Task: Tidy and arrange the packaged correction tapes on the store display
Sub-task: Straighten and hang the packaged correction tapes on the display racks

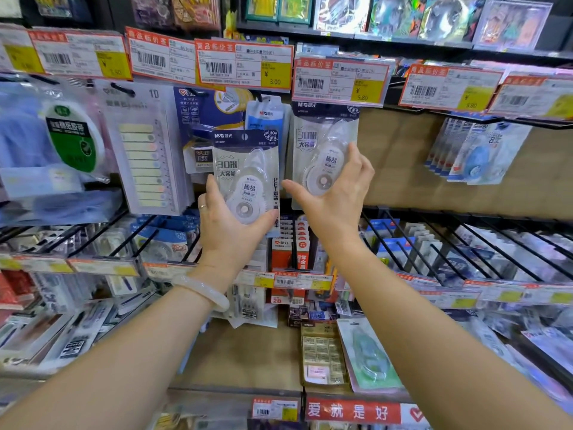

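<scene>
Nearest the camera, two bare forearms reach up toward the hanging display; a pale bangle (203, 291) circles the left wrist. The left hand (228, 226) cups a packaged correction tape (246, 178) from below and behind, thumb curled onto its lower right edge, a ring on one finger. The pack's dark header reads "M&G" with a "30M" badge, and "PET" runs down its right side. The right hand (336, 193) spreads over a second, matching correction tape pack (322, 150) hanging on its hook just to the right, fingertips on the blister's right side and the thumb stretched out at lower left; whether it truly pinches the pack cannot be told. Behind the held pack hang a blue M&G pack (265, 114) and a staples card (203, 158). Further left hangs a sticky index tab pack (145, 156) marked "10". Above, price tags (245, 65) show "¥ 3.00" and "5.80".
</scene>
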Motion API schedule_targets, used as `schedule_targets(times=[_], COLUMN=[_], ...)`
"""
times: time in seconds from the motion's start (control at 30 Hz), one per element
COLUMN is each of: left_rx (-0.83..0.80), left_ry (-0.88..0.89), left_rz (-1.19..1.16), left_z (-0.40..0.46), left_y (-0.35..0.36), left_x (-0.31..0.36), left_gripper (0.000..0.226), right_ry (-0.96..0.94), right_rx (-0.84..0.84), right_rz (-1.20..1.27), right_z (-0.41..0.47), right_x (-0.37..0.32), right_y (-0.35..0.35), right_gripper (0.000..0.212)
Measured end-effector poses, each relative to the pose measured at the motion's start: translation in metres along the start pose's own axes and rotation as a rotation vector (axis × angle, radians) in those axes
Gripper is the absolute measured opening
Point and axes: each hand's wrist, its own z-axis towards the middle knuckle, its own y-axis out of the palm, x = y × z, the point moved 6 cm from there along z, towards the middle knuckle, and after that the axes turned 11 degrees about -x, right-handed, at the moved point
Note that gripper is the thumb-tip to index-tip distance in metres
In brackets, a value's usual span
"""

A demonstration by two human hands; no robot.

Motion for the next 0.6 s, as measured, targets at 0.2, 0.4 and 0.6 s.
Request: schedule_targets(times=[0.2,0.4,0.6], left_rx=[-0.015,-0.016,-0.02], left_ry=[0.005,0.011,0.033], left_rz=[-0.009,-0.002,-0.015], left_z=[0.002,0.0014,-0.0024], left_y=[0.0023,0.0011,-0.0015], left_x=[0.004,0.0052,0.0084], left_gripper=[0.111,0.112,0.112], right_ry=[0.002,-0.004,0.004], right_rx=[-0.07,-0.04,-0.06], right_rz=[-0.035,-0.118,-0.151], right_z=[0.0047,0.0078,0.0083], right_x=[0.004,0.0081,0.0085], right_y=[0.0054,0.0065,-0.0005], right_gripper=[0.11,0.09,0.09])
